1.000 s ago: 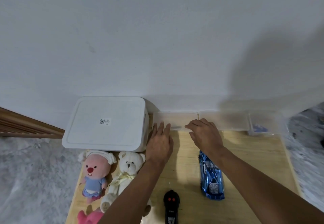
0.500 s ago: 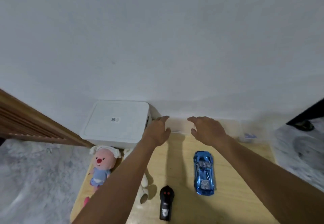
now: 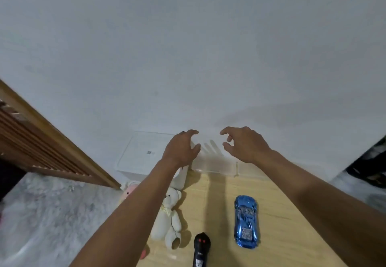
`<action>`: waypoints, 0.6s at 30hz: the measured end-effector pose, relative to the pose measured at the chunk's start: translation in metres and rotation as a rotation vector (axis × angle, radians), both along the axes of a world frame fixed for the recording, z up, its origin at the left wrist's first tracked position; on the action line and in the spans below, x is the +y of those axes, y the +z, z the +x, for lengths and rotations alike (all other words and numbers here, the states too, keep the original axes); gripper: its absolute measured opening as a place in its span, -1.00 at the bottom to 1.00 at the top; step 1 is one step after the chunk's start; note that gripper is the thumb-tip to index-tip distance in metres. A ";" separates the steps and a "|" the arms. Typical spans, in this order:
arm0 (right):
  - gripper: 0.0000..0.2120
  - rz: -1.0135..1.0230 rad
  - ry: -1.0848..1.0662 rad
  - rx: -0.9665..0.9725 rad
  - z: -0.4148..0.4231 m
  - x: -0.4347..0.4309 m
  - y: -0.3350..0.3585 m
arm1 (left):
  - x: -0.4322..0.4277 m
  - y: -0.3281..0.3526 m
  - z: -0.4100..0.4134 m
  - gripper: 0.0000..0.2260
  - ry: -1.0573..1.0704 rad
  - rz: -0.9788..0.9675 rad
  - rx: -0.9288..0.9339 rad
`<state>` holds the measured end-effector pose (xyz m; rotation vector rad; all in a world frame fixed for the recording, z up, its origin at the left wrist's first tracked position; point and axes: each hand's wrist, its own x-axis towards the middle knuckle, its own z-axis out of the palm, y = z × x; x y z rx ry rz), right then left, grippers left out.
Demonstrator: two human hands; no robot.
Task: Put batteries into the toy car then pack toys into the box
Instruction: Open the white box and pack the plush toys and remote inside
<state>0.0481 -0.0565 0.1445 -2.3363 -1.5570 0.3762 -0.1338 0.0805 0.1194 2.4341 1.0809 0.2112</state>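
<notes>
A shiny blue toy car (image 3: 246,220) lies on the wooden table (image 3: 215,204), nose toward the wall. A black remote control (image 3: 201,250) with red buttons lies to its left near the bottom edge. A white lidded box (image 3: 142,153) stands at the back left against the wall. A white teddy bear (image 3: 168,216) and a pink plush toy (image 3: 130,190) lie in front of the box, partly hidden by my left forearm. My left hand (image 3: 180,148) hovers over the box's right corner, fingers curled. My right hand (image 3: 243,144) is raised beside it, fingers apart, holding nothing.
Clear plastic trays (image 3: 217,165) sit along the wall at the back of the table, under my hands. A wooden slatted panel (image 3: 41,143) leans at the left. Grey carpet (image 3: 52,214) covers the floor to the left, and dark objects (image 3: 367,168) lie at the far right.
The view has tilted up toward the wall. Both hands have lifted off the table from the clear trays and now hover with fingers curled.
</notes>
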 end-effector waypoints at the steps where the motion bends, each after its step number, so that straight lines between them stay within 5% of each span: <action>1: -0.66 0.014 -0.005 0.020 -0.005 0.004 0.003 | 0.006 0.004 -0.007 -0.54 0.012 0.015 0.004; 10: -0.55 -0.059 -0.023 0.257 -0.077 0.068 0.001 | 0.083 0.004 -0.094 -0.47 0.131 -0.016 0.074; 18: -0.30 -0.225 -0.142 0.292 -0.156 0.133 -0.048 | 0.153 -0.036 -0.163 -0.13 0.115 -0.153 0.350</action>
